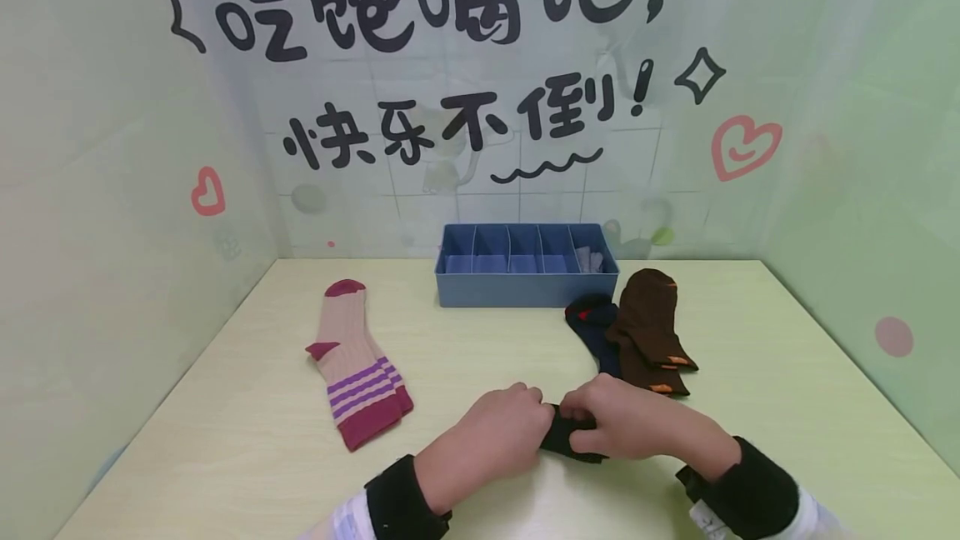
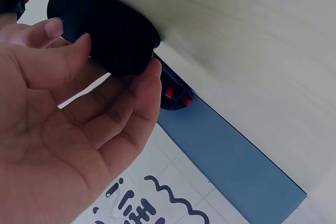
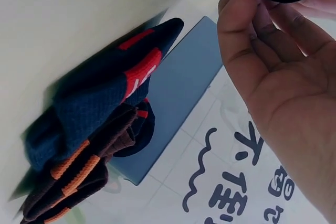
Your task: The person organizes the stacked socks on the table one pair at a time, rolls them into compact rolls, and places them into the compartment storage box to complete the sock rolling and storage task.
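A dark, folded black sock (image 1: 558, 436) lies low over the front of the table between both hands. My left hand (image 1: 504, 427) holds its left end; in the left wrist view, curled fingers and thumb meet the edge of the black bundle (image 2: 105, 30). From the other side my right hand (image 1: 618, 417) pinches it with thumb and fingers. Its lower edge shows beneath the right thumb. Closest behind the right hand are a navy sock (image 1: 592, 332) with red patches and brown socks (image 1: 651, 323) with orange marks, the brown partly over the navy.
A blue box (image 1: 525, 290) with several compartments stands against the back wall; a greyish bundle (image 1: 589, 260) sits in its rightmost compartment. Pink and maroon socks (image 1: 360, 365) with purple stripes lie at the left. Printed cloth walls enclose the table at the back and sides.
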### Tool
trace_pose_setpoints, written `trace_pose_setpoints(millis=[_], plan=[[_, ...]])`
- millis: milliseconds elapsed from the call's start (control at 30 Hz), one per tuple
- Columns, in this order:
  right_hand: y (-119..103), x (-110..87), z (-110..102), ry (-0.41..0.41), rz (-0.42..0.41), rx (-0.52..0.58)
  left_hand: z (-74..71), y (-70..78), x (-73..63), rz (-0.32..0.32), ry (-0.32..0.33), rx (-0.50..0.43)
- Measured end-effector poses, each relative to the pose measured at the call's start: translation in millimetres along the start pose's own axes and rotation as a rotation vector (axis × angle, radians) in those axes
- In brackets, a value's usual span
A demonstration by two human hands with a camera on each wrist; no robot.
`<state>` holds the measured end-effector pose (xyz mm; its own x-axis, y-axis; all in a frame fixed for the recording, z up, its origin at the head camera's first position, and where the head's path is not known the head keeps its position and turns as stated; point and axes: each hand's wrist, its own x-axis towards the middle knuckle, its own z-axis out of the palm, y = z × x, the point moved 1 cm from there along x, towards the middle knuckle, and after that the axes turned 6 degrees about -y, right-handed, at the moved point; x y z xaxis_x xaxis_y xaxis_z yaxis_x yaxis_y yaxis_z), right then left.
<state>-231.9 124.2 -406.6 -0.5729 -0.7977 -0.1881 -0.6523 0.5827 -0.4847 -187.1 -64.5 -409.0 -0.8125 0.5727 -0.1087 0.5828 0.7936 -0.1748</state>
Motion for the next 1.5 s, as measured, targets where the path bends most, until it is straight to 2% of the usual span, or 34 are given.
trace_pose_setpoints(millis=[300, 433, 600, 800, 1033, 1167, 1333, 1500], plan=[[4.0, -1.6, 1.3, -0.017, 0.002, 0.07, 0.8, -3.3, 2.4, 0.039, -0.103, -0.094], [3.6, -2.3, 1.9, -0.016, -0.01, 0.072, 1.8, -5.7, 2.6, 0.049, -0.16, -0.212], [2.4, -4.0, 1.7, 0.002, -0.011, 0.018, 1.9, -6.9, 2.2, 0.046, -0.218, -0.345], [2.7, -4.1, 3.3, -0.016, 0.006, 0.066, 1.0, -6.1, 3.0, 0.031, -0.261, -0.37], [5.6, -6.1, 6.1, 0.006, -0.049, 0.076, -0.4, -4.1, 3.4, 0.074, -0.204, -0.354], [6.0, -6.9, 5.6, -0.008, -0.072, 0.104, -1.0, -3.3, 4.5, 0.065, -0.205, -0.359], [5.7, -8.7, 3.9, 0.002, -0.127, 0.087, -1.2, -4.4, 5.3, 0.059, -0.201, -0.379], [0.8, -8.8, -1.7, -0.024, -0.099, 0.082, -2.2, -8.5, 4.5, 0.049, -0.219, -0.426]])
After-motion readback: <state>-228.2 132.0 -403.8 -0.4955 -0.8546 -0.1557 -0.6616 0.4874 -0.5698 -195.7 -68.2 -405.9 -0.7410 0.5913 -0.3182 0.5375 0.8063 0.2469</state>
